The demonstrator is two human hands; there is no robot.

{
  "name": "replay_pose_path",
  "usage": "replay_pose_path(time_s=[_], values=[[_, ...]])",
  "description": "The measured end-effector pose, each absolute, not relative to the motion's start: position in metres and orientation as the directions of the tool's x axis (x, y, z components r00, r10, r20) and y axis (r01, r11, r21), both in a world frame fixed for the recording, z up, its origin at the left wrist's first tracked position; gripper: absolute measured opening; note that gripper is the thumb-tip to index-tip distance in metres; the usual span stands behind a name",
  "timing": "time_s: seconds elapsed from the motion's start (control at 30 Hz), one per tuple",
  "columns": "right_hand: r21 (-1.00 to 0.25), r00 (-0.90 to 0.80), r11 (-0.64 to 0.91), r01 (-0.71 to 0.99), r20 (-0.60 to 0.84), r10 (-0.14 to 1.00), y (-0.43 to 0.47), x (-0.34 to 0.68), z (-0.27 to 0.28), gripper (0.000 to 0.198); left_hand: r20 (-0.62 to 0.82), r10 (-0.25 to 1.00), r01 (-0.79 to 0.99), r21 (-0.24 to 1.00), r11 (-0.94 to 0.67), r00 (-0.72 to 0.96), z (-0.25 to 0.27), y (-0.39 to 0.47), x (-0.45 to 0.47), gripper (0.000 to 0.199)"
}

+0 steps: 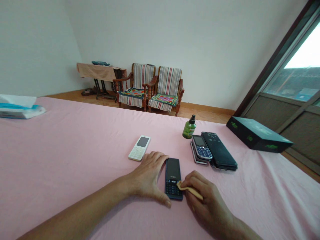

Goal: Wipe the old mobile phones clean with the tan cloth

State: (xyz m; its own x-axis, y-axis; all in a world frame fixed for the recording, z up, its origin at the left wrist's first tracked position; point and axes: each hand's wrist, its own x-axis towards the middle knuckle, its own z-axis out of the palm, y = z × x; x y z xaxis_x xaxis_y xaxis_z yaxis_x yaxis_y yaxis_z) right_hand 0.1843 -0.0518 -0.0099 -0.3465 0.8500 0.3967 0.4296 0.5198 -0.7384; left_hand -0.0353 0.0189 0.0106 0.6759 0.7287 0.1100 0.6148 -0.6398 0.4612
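A dark blue keypad phone [173, 178] lies face up on the pink cloth. My left hand [150, 176] braces it from the left, with fingertips at its upper edge and the thumb by its lower corner. Pinched in my right hand [206, 196] is a folded yellow cloth [191, 190], whose tip touches the right side of the keypad. Just beyond my left hand rests a white keypad phone [140, 148].
At the right are stacked keypad phones [202, 148], a stack of black smartphones [220, 151], a green spray bottle [189, 128] and a black box [258, 133]. A tissue pack [21, 108] sits far left. Two chairs [165, 90] stand beyond the pink-covered surface [75, 143].
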Motion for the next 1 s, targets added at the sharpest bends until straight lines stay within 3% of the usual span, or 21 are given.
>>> replay_pose_path(time_s=[0.17, 0.57, 1.0], values=[[-0.648, -0.172, 0.523, 0.554, 0.526, 0.833, -0.029, 0.177, -0.005, 0.02, 0.097, 0.735, 0.626, 0.456, -0.633, 0.672, 0.009, 0.019, -0.037, 0.113], [-0.41, -0.312, 0.467, 0.783, 0.39, 0.866, 0.011, 0.156, -0.001, 0.024, 0.151, 0.744, 0.609, 0.48, -0.631, 0.651, 0.009, 0.019, -0.035, 0.099], [-0.42, -0.34, 0.484, 0.768, 0.373, 0.863, 0.014, 0.15, 0.004, 0.024, 0.159, 0.768, 0.621, 0.498, -0.605, 0.62, 0.009, 0.018, -0.033, 0.101]])
